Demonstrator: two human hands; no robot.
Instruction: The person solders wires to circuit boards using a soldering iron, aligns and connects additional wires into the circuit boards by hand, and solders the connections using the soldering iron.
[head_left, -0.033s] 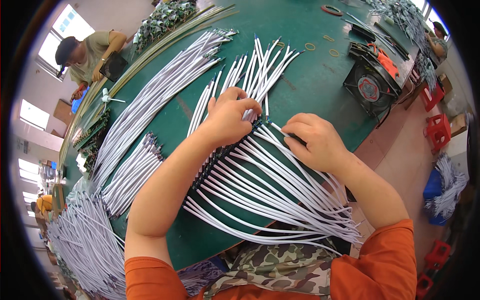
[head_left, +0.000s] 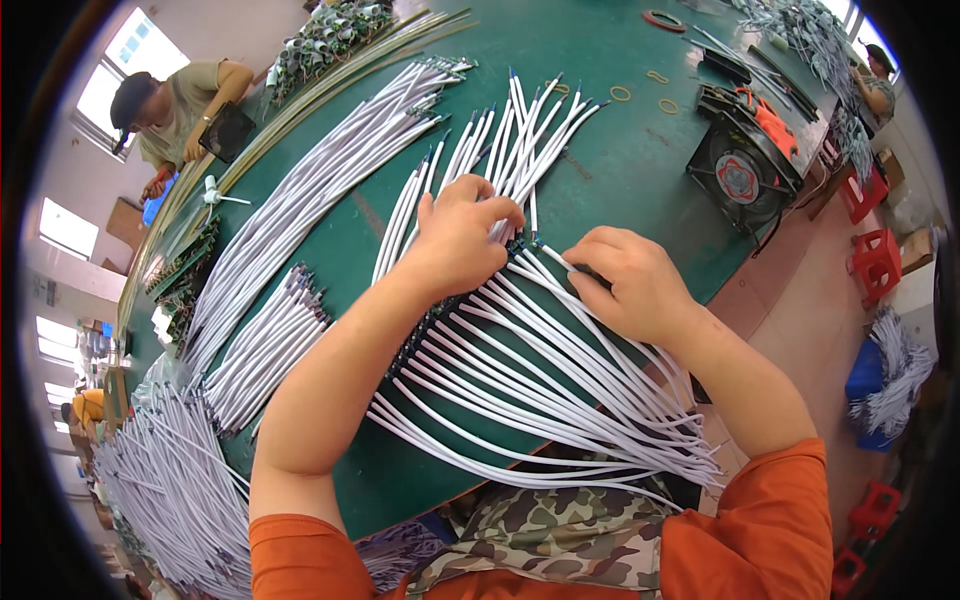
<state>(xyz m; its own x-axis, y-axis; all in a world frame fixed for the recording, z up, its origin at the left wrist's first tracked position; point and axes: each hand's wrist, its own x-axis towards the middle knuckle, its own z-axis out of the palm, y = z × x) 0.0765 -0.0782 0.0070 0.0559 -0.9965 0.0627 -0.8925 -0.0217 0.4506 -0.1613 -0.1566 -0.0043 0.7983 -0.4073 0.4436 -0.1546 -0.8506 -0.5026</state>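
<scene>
White cables (head_left: 520, 390) by the dozen fan beneath two hands, left hand (head_left: 460, 240) and right hand (head_left: 625, 280), fingers pinching cable ends.

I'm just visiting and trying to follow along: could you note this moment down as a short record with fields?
Place: green worktable
Left hand: left hand rests fingers-down on a fan of white cables
Right hand: right hand pinches one cable of the white cable bundle that spreads toward the person
Between hands: dark connector strip, partly hidden
Nearby: long cable row, small black fan, rubber bands
Others: person in cap at the far left
</scene>
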